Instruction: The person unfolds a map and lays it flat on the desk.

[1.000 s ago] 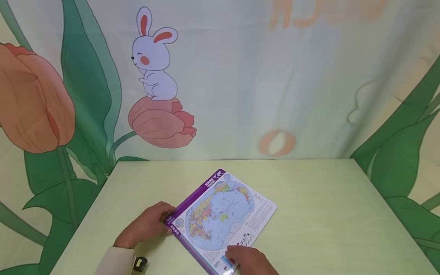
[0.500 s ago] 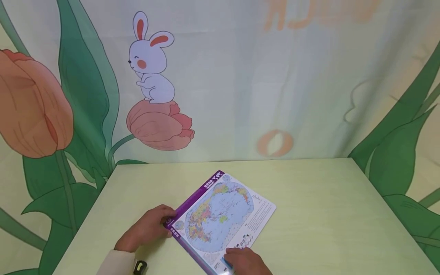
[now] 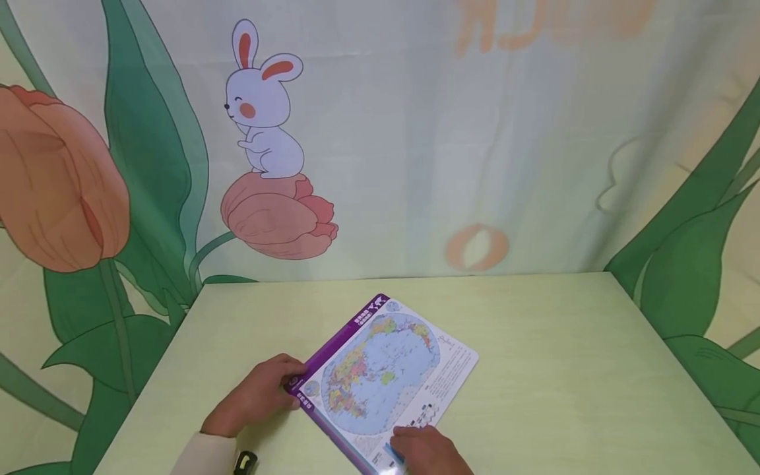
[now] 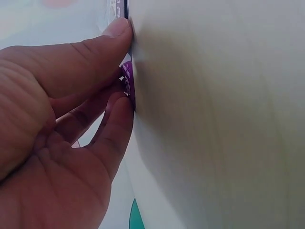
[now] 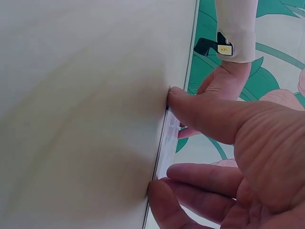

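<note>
A thin, stiff world map sheet [image 3: 380, 376] with rounded corners lies turned at an angle on the pale table. Purple bands with white lettering run along its two left edges. My left hand [image 3: 258, 394] grips its left corner, thumb on one edge and fingers on the other; the left wrist view shows these fingertips down at the tabletop beside the purple corner [image 4: 127, 83]. At the near right corner my right hand [image 3: 429, 451] holds the sheet, covering part of its legend and a blue strip. In the right wrist view the thumb [image 5: 190, 107] and a fingertip touch the sheet's edges.
The pale yellow-green table [image 3: 564, 369] extends around the sheet, its far edge against a hanging cloth [image 3: 380, 132] printed with a rabbit, tulips and leaves. A small black wrist camera [image 3: 245, 462] sits by the left sleeve [image 3: 204, 455].
The head view has shifted slightly. Both hands stay at the same corners, and the map sheet keeps its place and angle on the table.
</note>
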The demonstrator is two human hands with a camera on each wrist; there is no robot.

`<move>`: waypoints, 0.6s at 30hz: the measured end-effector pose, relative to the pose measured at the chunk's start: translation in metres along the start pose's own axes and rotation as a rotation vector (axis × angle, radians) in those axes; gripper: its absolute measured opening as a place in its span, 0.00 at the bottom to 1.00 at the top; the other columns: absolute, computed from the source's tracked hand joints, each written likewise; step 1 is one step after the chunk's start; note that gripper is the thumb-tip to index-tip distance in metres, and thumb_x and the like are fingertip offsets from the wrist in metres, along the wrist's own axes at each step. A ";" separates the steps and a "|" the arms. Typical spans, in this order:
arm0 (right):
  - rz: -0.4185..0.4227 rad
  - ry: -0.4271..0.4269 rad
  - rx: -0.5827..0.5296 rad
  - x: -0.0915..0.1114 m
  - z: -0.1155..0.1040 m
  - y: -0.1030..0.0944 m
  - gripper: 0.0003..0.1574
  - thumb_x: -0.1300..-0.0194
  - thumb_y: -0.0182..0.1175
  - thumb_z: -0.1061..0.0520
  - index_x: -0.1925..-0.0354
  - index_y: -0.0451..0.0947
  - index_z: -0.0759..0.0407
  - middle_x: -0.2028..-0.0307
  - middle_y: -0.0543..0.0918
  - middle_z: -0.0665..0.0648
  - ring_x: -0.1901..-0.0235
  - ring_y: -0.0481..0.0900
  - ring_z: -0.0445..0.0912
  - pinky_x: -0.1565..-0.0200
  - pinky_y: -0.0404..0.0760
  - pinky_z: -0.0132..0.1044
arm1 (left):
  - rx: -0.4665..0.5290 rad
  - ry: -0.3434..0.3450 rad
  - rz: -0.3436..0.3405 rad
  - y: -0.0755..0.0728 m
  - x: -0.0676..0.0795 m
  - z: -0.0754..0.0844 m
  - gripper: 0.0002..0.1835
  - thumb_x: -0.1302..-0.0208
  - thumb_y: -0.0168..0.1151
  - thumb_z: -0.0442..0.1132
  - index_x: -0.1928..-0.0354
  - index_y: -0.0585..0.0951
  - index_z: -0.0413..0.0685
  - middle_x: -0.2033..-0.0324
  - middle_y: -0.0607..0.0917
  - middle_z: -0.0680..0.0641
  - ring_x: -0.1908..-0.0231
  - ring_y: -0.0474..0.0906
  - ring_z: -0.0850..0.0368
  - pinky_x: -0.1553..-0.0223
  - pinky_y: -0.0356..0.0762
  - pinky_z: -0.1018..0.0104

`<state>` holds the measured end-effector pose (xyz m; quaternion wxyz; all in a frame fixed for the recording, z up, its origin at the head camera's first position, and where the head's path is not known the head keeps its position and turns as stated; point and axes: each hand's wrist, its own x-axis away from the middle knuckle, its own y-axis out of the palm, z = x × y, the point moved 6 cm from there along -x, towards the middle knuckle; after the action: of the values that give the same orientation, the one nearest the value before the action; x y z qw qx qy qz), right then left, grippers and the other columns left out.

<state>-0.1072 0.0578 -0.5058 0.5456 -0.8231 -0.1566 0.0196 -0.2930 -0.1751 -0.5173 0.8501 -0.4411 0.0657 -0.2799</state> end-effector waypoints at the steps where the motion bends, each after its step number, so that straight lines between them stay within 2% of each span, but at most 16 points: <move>1: 0.007 -0.004 0.003 0.000 0.000 0.000 0.45 0.44 0.73 0.28 0.45 0.87 0.61 0.44 0.89 0.57 0.42 0.86 0.50 0.45 0.84 0.39 | -0.003 0.000 0.000 0.000 0.000 0.000 0.30 0.46 0.81 0.29 0.39 0.86 0.43 0.45 0.85 0.50 0.47 0.82 0.54 0.36 0.79 0.47; 7: 0.037 -0.019 0.009 0.003 0.003 -0.002 0.45 0.45 0.73 0.27 0.46 0.88 0.61 0.45 0.90 0.58 0.42 0.86 0.51 0.44 0.85 0.42 | -0.009 -0.008 -0.007 0.001 0.004 0.004 0.30 0.46 0.81 0.30 0.39 0.86 0.43 0.47 0.85 0.50 0.47 0.82 0.53 0.36 0.79 0.46; 14: 0.040 0.062 -0.053 0.004 0.012 -0.007 0.43 0.51 0.79 0.30 0.48 0.88 0.59 0.43 0.89 0.60 0.47 0.87 0.58 0.47 0.87 0.45 | -0.009 -0.014 0.018 0.004 0.008 0.004 0.30 0.49 0.84 0.33 0.41 0.87 0.44 0.51 0.85 0.51 0.50 0.82 0.55 0.37 0.80 0.46; 18: 0.067 0.067 -0.041 0.005 0.017 -0.010 0.43 0.53 0.81 0.34 0.47 0.88 0.60 0.43 0.88 0.61 0.49 0.86 0.59 0.49 0.86 0.43 | -0.009 -0.016 0.040 0.005 0.012 0.007 0.30 0.52 0.85 0.34 0.42 0.88 0.44 0.55 0.85 0.52 0.55 0.80 0.58 0.41 0.82 0.50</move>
<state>-0.1078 0.0778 -0.5031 0.5325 -0.8391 -0.1109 0.0073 -0.2787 -0.1745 -0.5151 0.8540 -0.4457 0.0689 -0.2592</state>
